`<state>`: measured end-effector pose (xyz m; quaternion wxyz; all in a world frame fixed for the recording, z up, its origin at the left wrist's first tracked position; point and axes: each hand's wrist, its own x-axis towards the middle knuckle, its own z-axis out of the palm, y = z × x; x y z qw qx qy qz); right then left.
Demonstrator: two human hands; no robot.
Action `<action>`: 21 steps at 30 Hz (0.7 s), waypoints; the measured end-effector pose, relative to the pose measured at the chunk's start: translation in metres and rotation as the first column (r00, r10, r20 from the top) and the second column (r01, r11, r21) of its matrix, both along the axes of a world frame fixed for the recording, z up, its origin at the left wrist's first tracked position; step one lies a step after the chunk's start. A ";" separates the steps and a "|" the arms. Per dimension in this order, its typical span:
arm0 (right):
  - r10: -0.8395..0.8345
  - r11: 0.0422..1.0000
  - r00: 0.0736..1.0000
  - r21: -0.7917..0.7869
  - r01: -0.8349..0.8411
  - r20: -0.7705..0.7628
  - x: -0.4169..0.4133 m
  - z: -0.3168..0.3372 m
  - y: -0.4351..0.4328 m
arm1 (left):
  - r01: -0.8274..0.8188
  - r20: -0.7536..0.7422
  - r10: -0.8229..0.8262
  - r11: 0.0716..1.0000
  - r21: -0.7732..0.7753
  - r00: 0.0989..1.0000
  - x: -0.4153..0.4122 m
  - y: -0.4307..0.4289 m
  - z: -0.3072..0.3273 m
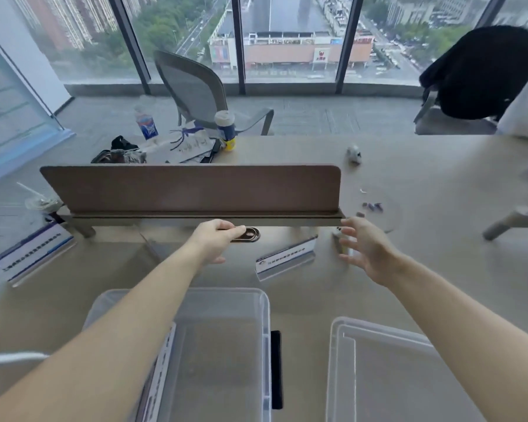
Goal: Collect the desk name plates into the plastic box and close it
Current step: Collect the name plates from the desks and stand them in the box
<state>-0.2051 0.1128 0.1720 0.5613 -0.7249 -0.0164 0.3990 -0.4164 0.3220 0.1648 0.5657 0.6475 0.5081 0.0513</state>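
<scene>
Head view: the desk name plate (287,256) is lying between the grips, long axis running near-left to far-right. The right grip (367,250), spread and empty, is hovering beside its far end; the left grip (215,241) is hovering flat, empty.

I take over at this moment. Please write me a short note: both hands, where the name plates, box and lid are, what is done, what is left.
The left hand is open and empty, over the desk near the partition. The right hand is open, fingers spread, just right of the middle name plate.
The plastic box is open; its lid lies on the desk to its right.
Done: one boxed name plate leans at the left wall.
Left: the middle plate, the left name plate, then the lid.
</scene>
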 end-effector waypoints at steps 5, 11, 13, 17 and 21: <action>-0.039 0.998 0.999 -0.059 0.038 -0.025 0.025 -0.034 0.014 | 0.131 -0.056 -0.132 0.991 -0.009 0.990 0.029 0.006 -0.041; -0.037 0.991 0.999 -0.126 0.033 -0.024 0.040 -0.092 0.038 | 0.421 -0.293 -0.391 0.906 0.046 0.873 0.049 0.008 -0.111; -0.018 0.991 0.999 -0.133 0.013 -0.039 0.041 -0.112 0.046 | 0.426 -0.284 -0.402 0.904 0.026 0.871 0.058 0.012 -0.131; -0.029 0.988 0.997 -0.154 0.018 -0.074 0.039 -0.147 0.055 | 0.463 -0.283 -0.415 0.876 0.131 0.865 0.069 0.026 -0.160; -0.007 0.981 0.999 -0.196 -0.003 -0.053 0.038 -0.168 0.057 | 0.431 -0.246 -0.370 0.859 0.275 0.896 0.072 0.041 -0.173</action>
